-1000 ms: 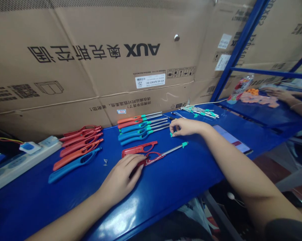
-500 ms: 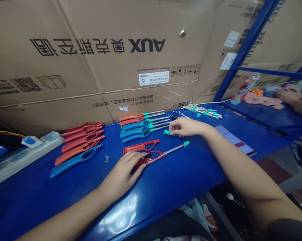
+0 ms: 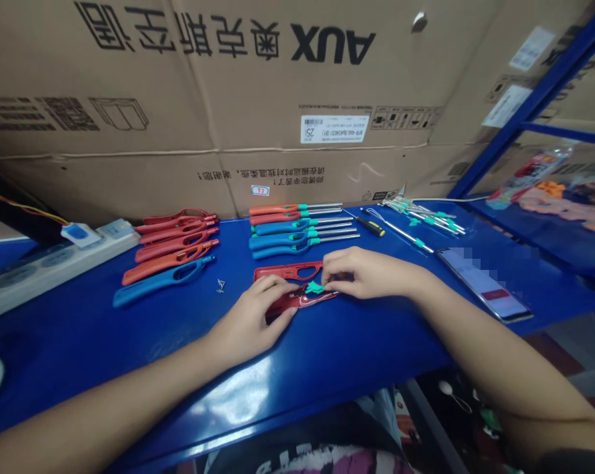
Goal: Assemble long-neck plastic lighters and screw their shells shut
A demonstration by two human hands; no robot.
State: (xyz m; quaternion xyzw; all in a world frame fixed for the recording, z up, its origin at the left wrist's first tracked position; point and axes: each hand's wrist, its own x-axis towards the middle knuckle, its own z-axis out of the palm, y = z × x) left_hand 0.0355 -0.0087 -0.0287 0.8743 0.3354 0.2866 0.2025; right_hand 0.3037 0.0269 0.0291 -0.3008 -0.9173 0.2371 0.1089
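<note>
My left hand (image 3: 253, 313) is closed round the handle end of an opened red lighter casing (image 3: 313, 301), holding it on the blue table. A white wire shows inside the casing. Between thumb and fingertips my right hand (image 3: 364, 273) pinches a small green plastic piece (image 3: 314, 288) just over the casing's loop; whether it touches is hard to see. My right hand hides the casing's metal tube. Just behind lies the matching red casing half (image 3: 282, 270). Small screws (image 3: 220, 286) are scattered left of my left hand.
Lighters with metal tubes (image 3: 282, 242) are lined up behind; red and blue casings (image 3: 166, 276) lie left. A screwdriver (image 3: 371, 225), tubes with green ends (image 3: 426, 216) and a phone (image 3: 485, 286) are rightward. A power strip (image 3: 55, 263) borders the left; cardboard (image 3: 189, 131) stands behind.
My right hand has picked up a green piece from the table behind and brought it down-left to the red casing. My left hand still holds the casing. The camera view has shifted.
</note>
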